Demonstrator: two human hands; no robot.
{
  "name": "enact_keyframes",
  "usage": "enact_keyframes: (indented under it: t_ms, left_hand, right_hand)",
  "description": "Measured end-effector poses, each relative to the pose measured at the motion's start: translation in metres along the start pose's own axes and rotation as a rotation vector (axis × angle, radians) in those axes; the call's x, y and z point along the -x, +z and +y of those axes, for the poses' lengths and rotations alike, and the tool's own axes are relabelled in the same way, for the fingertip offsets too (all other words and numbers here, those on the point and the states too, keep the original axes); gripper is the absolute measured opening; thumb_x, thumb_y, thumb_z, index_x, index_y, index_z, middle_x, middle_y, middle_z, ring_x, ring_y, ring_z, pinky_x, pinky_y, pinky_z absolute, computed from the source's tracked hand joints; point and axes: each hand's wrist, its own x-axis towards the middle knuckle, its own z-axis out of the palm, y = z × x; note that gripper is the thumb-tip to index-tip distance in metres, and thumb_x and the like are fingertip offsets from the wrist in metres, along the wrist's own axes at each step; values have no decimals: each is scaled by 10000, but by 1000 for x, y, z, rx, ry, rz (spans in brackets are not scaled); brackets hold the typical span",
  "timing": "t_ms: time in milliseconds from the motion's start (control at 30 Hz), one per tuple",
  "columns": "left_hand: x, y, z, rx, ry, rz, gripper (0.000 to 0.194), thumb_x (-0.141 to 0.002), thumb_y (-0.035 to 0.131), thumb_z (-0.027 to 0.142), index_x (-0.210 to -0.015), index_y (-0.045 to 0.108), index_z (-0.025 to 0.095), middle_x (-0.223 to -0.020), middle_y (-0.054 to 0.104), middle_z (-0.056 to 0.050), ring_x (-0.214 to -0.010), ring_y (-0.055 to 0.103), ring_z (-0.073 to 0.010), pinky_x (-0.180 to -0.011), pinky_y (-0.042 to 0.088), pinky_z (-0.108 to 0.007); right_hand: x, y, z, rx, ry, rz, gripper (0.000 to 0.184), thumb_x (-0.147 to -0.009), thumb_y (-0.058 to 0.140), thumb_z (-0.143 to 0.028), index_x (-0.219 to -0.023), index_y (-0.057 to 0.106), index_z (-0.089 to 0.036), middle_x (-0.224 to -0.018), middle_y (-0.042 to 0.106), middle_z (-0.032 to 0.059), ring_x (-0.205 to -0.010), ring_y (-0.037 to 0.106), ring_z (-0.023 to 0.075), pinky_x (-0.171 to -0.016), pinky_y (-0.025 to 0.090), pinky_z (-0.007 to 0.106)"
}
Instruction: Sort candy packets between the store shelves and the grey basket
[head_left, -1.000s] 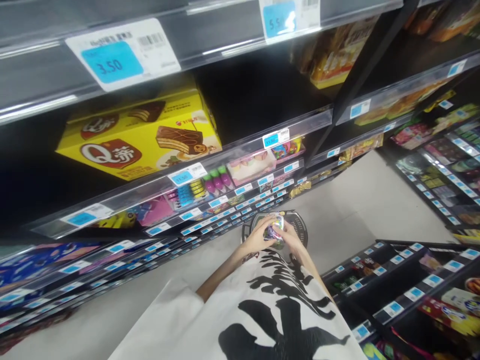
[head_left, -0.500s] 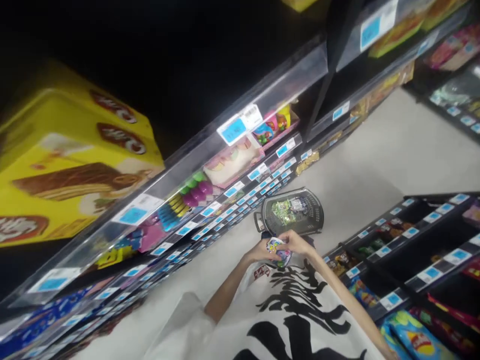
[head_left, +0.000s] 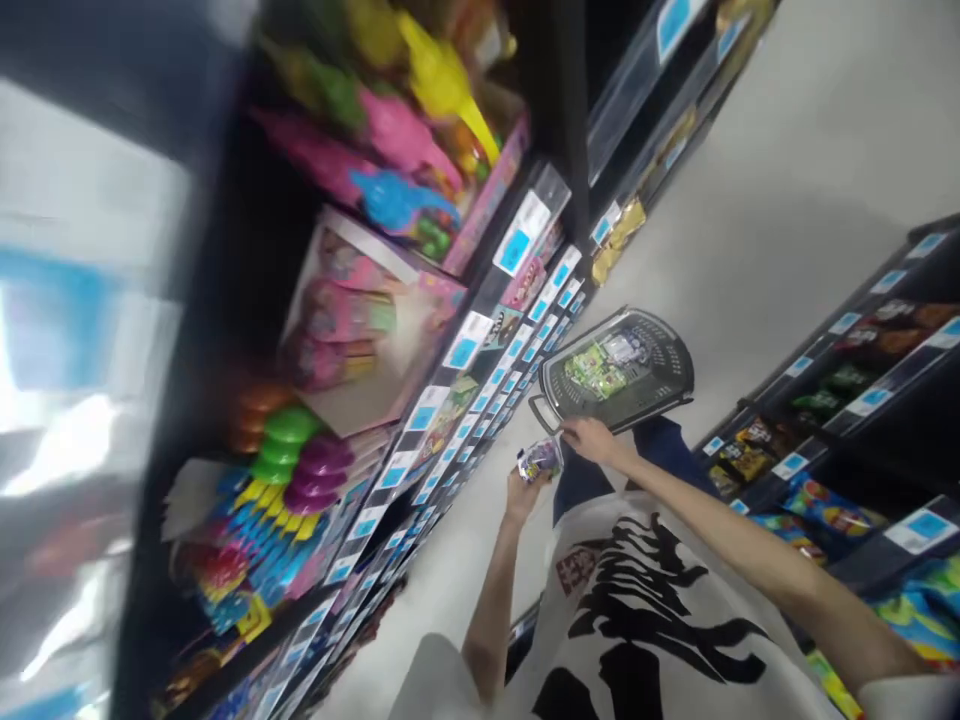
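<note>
My left hand (head_left: 523, 493) is closed around the lower edge of a small, shiny, purple-and-white snack packet (head_left: 540, 460), held out in front of my body. Just right of it is my right hand (head_left: 596, 443), its fingertips pressed together near the packet's top corner and the basket's handle. Whether those fingertips grip anything is too small to make out. Beyond both hands is a dark grey shopping basket (head_left: 660, 372) with green packets (head_left: 598, 372) and silvery-blue packets (head_left: 628, 348) inside it.
Shelves with blue-and-white price tags (head_left: 463, 350) run close along my left, stocked with colourful toys (head_left: 405, 195) and a pink display box (head_left: 427, 340). Lower shelves on the right hold snack bags (head_left: 829, 505). Grey floor (head_left: 795, 150) stretches ahead between them.
My hands were together on the packet; now they are farther apart, the packet staying in my left hand. The view has swung left and nearer to the toy shelf.
</note>
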Motion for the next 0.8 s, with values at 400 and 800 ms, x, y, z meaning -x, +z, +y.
enact_keyframes:
  t_ms: [400,800]
  left_hand:
    - [-129,-61,11,-769,531,361,440,-827,586,174,-1263,640,194,-1324,629,-123,-1310,534,-269,-1172,347,-382]
    - [-188,-42,36,-1153,260,640,403,-916,449,205,-1268,589,65,-1134,700,-205,-1178,641,-314,-979,509,-384]
  right_hand:
    - [-134,117,69,-177,-409,-8,220,-873,476,-150,-762,665,-175,-1312,634,121,-845,674,213,-865,521,400]
    - [-194,96,24,444,-454,-263,348,-885,409,-22,-882,749,-96,-1379,564,117,-898,697,243,-777,574,441]
